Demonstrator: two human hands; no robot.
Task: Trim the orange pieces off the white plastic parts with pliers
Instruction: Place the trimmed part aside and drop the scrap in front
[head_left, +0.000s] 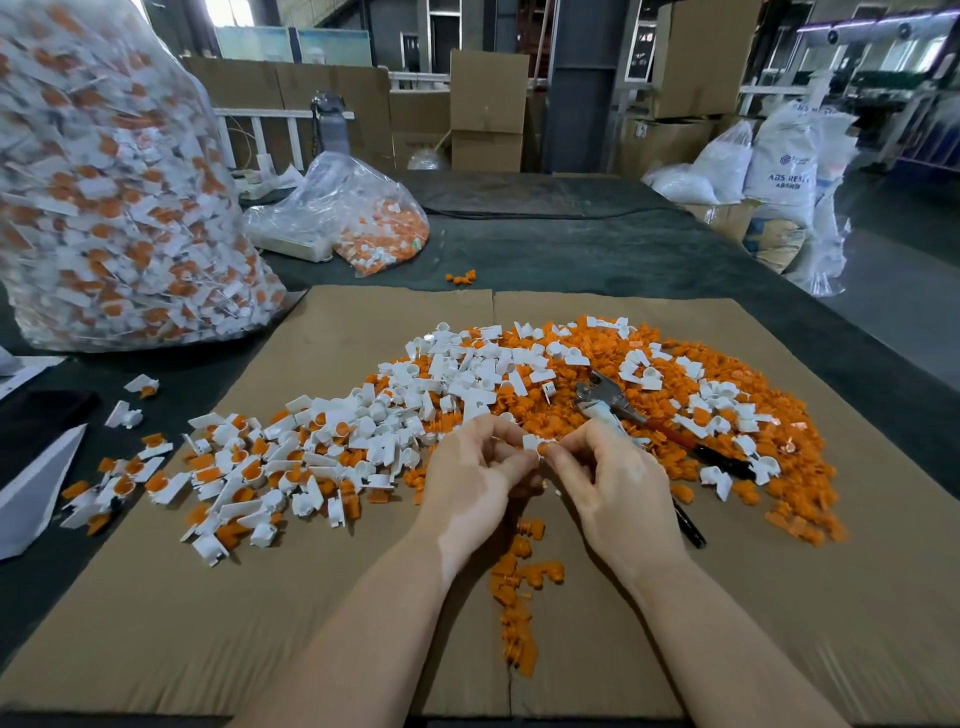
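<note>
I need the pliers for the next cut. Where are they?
In the head view, the pliers lie on the orange-and-white pile, right of centre on the cardboard, just beyond the right hand.

A small white plastic part (532, 443) with an orange piece (546, 448) attached sits near centre, above the spread heap of white and orange parts (467, 384). The pliers (623, 410) lie on the heap's right side, jaws far-left, dark handles near-right.
</note>
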